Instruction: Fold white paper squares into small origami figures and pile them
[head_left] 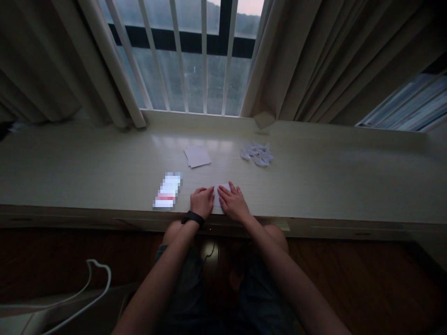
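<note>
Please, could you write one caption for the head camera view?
Left hand and right hand at a pale paper sheet, stacked sheets beyond.

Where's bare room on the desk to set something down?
Right of the white paper heap and right hand: wide bare stretch. Left of the phone: another. Crowded: between, around the left hand, sheet and paper stack.

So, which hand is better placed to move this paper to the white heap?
Probably the right hand: its fingers rest on the paper, and it sits nearer the heap than the left hand.
</note>
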The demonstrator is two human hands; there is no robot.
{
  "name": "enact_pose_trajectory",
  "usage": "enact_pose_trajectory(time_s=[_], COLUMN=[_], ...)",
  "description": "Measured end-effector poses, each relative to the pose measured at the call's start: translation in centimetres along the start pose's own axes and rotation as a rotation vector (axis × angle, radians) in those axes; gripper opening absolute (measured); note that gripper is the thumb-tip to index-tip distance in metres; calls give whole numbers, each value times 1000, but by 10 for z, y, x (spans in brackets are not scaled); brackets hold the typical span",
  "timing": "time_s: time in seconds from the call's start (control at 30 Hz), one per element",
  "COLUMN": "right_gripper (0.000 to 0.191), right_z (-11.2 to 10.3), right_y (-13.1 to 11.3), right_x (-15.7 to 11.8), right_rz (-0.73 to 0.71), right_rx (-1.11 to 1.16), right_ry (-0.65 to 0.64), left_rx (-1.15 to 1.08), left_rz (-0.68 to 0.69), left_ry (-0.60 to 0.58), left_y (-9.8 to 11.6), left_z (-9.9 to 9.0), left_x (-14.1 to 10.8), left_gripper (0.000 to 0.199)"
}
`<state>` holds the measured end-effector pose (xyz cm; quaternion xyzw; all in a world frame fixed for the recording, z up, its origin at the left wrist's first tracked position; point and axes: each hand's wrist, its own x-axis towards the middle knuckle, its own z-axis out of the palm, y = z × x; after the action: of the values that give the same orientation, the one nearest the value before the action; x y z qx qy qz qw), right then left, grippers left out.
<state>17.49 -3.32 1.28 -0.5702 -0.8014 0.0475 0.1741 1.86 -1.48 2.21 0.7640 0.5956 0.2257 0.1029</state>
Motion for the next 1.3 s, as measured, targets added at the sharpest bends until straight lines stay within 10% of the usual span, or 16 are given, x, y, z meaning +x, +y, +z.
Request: enact_pose_trajectory(time_s=[0.97, 1.3], right_gripper=[45, 46], right_z=[0, -1], right_y=[0, -1], right_x=[1, 0], right_rz=[-16, -18], right_rx=[-3, -19], right_ry=[-40, -26], left_rx=[-29, -20], left_rz=[80, 289], left_ry=[-42, -234], left_y=[-4, -29], left_z=[-1, -15], left_x=[-11, -5], left_gripper=[36, 51])
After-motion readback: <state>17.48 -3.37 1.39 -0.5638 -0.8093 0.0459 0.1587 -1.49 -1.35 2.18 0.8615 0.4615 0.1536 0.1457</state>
